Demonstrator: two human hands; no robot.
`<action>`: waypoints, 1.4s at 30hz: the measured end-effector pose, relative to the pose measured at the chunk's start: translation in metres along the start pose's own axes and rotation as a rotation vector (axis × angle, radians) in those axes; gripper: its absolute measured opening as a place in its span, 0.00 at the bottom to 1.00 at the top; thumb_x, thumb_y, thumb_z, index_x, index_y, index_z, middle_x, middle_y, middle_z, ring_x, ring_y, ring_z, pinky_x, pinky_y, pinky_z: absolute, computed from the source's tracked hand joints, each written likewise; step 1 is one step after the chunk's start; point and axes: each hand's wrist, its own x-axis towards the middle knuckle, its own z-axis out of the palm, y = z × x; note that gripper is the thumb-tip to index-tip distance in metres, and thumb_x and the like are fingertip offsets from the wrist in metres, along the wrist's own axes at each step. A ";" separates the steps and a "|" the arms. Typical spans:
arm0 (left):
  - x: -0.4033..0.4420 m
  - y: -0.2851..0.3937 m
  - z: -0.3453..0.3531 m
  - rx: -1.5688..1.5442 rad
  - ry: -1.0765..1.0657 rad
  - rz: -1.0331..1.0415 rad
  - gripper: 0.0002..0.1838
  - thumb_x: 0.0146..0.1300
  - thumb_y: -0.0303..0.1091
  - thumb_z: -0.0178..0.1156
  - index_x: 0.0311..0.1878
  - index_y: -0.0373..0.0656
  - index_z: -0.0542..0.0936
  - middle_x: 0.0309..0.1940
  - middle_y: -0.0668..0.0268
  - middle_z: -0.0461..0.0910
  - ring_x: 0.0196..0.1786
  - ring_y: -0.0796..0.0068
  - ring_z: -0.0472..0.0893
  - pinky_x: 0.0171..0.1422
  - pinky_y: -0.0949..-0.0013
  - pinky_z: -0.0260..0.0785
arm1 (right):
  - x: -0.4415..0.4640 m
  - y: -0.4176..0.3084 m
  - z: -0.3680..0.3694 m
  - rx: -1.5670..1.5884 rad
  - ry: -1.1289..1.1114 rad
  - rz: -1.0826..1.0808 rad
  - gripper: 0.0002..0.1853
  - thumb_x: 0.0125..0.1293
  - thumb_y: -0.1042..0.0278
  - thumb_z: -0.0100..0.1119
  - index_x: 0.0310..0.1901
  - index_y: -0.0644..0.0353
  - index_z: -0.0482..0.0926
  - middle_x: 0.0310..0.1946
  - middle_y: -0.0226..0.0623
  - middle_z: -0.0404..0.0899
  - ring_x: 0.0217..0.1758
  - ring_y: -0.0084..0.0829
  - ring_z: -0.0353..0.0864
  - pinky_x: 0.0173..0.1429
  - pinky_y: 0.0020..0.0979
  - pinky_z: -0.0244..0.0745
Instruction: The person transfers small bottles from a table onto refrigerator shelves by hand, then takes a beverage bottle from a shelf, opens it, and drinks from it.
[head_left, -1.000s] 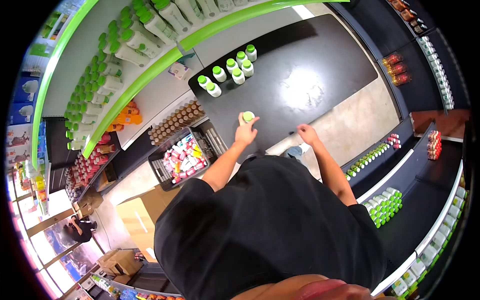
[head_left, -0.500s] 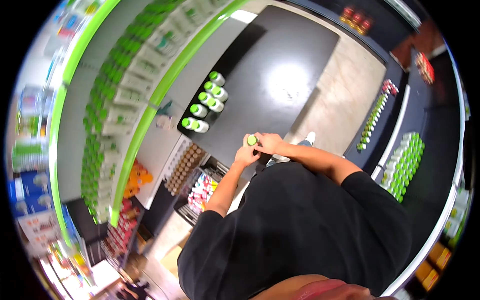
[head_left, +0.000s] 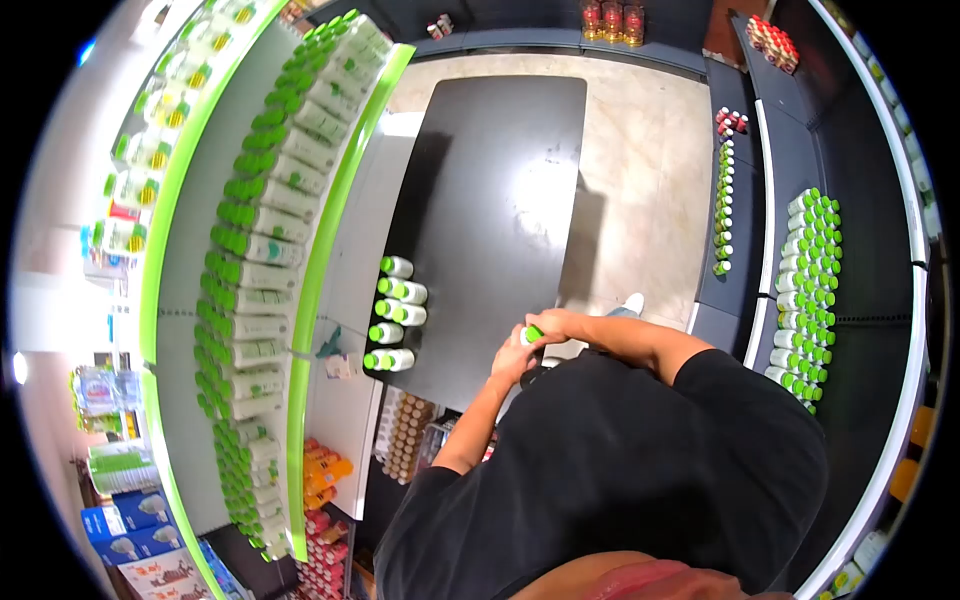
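The left hand (head_left: 514, 358) is grasping a green-capped white bottle (head_left: 533, 334) at the black table's (head_left: 480, 220) near right corner; the right hand's (head_left: 555, 325) bent fingers are touching its cap. Similar bottles (head_left: 408, 314) are lining the left edge.

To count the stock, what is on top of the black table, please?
Several green-capped white bottles stand on the black table, near its left edge. The left hand and right hand hide part of its near end.
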 end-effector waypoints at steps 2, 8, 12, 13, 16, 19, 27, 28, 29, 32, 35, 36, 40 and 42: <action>0.020 0.004 0.002 0.069 -0.043 0.004 0.26 0.52 0.38 0.66 0.57 0.68 0.75 0.65 0.54 0.57 0.54 0.53 0.76 0.57 0.56 0.73 | -0.003 0.029 0.001 0.147 0.032 -0.052 0.30 0.55 0.44 0.64 0.51 0.56 0.67 0.39 0.49 0.81 0.44 0.53 0.79 0.47 0.47 0.72; 0.090 0.045 -0.019 0.012 -0.300 0.081 0.20 0.57 0.44 0.58 0.54 0.70 0.74 0.62 0.53 0.61 0.45 0.48 0.80 0.52 0.53 0.74 | -0.029 0.099 -0.009 0.311 0.172 0.041 0.27 0.57 0.43 0.59 0.46 0.59 0.72 0.37 0.49 0.81 0.42 0.46 0.80 0.46 0.41 0.73; 0.155 0.080 -0.007 0.010 -0.433 0.211 0.16 0.61 0.47 0.52 0.54 0.69 0.75 0.63 0.53 0.61 0.48 0.46 0.79 0.54 0.53 0.73 | -0.078 0.145 -0.026 0.423 0.246 0.189 0.24 0.54 0.47 0.62 0.42 0.61 0.74 0.34 0.46 0.81 0.37 0.40 0.81 0.42 0.37 0.74; 0.173 0.085 0.001 0.027 -0.454 0.257 0.16 0.61 0.47 0.52 0.54 0.69 0.75 0.63 0.52 0.61 0.49 0.46 0.79 0.54 0.53 0.73 | -0.092 0.154 -0.034 0.485 0.247 0.232 0.24 0.53 0.47 0.63 0.41 0.61 0.74 0.32 0.44 0.82 0.36 0.38 0.81 0.41 0.36 0.75; 0.232 0.116 0.008 0.086 -0.536 0.373 0.16 0.62 0.46 0.51 0.54 0.70 0.75 0.61 0.51 0.62 0.50 0.44 0.78 0.53 0.52 0.73 | -0.134 0.189 -0.058 0.670 0.284 0.361 0.22 0.49 0.50 0.66 0.36 0.60 0.75 0.27 0.38 0.82 0.30 0.30 0.81 0.35 0.31 0.75; 0.288 0.156 -0.001 0.096 -0.481 0.609 0.16 0.62 0.43 0.50 0.53 0.74 0.75 0.54 0.50 0.65 0.43 0.47 0.81 0.51 0.51 0.73 | -0.174 0.226 -0.079 0.652 0.454 0.422 0.21 0.49 0.51 0.66 0.34 0.61 0.76 0.27 0.39 0.83 0.30 0.30 0.81 0.35 0.32 0.75; 0.384 0.280 -0.006 0.299 -0.656 0.911 0.20 0.63 0.42 0.49 0.57 0.74 0.72 0.52 0.50 0.66 0.41 0.48 0.82 0.49 0.53 0.74 | -0.272 0.281 -0.076 0.752 0.933 0.634 0.23 0.52 0.48 0.67 0.33 0.63 0.76 0.29 0.44 0.80 0.33 0.35 0.80 0.38 0.35 0.74; 0.387 0.286 -0.003 0.286 -0.670 0.938 0.20 0.63 0.42 0.48 0.58 0.74 0.72 0.52 0.50 0.67 0.40 0.47 0.82 0.49 0.53 0.74 | -0.282 0.279 -0.073 0.806 0.962 0.625 0.24 0.53 0.47 0.68 0.34 0.64 0.76 0.27 0.42 0.79 0.30 0.32 0.79 0.35 0.34 0.73; 0.390 0.294 0.001 0.269 -0.682 0.964 0.20 0.64 0.42 0.48 0.59 0.73 0.71 0.52 0.50 0.67 0.40 0.47 0.82 0.49 0.53 0.74 | -0.287 0.276 -0.071 0.828 0.979 0.655 0.24 0.53 0.48 0.68 0.35 0.65 0.76 0.27 0.43 0.80 0.30 0.33 0.79 0.36 0.33 0.73; 0.409 0.302 0.013 0.227 -0.842 1.003 0.22 0.64 0.40 0.47 0.61 0.69 0.71 0.51 0.52 0.68 0.48 0.49 0.79 0.54 0.57 0.71 | -0.290 0.277 -0.056 0.967 1.019 0.748 0.24 0.54 0.49 0.67 0.35 0.66 0.77 0.27 0.44 0.81 0.29 0.32 0.80 0.35 0.32 0.73; 0.451 0.297 0.058 0.136 -0.811 1.386 0.21 0.61 0.38 0.50 0.59 0.62 0.72 0.52 0.55 0.71 0.57 0.53 0.73 0.58 0.59 0.69 | -0.301 0.284 -0.061 1.083 1.139 0.775 0.23 0.56 0.48 0.67 0.33 0.65 0.75 0.24 0.40 0.77 0.26 0.29 0.77 0.31 0.33 0.72; 0.459 0.313 0.046 0.149 -0.873 1.402 0.22 0.60 0.37 0.51 0.60 0.60 0.72 0.51 0.56 0.72 0.59 0.55 0.72 0.58 0.58 0.69 | -0.305 0.290 -0.064 1.016 1.161 0.813 0.24 0.56 0.48 0.67 0.33 0.65 0.75 0.25 0.41 0.77 0.26 0.31 0.77 0.32 0.34 0.71; 0.494 0.363 -0.001 0.243 -1.038 1.334 0.23 0.59 0.37 0.52 0.60 0.58 0.71 0.53 0.57 0.73 0.63 0.56 0.69 0.60 0.58 0.69 | -0.310 0.317 -0.087 0.764 1.262 0.932 0.25 0.56 0.45 0.65 0.31 0.65 0.74 0.25 0.46 0.77 0.27 0.37 0.78 0.32 0.37 0.70; 0.516 0.385 -0.022 0.305 -1.063 1.257 0.23 0.59 0.37 0.52 0.60 0.58 0.71 0.55 0.58 0.73 0.63 0.56 0.68 0.61 0.59 0.68 | -0.314 0.335 -0.109 0.745 1.256 0.987 0.25 0.56 0.46 0.65 0.31 0.65 0.74 0.25 0.46 0.78 0.28 0.38 0.78 0.32 0.37 0.70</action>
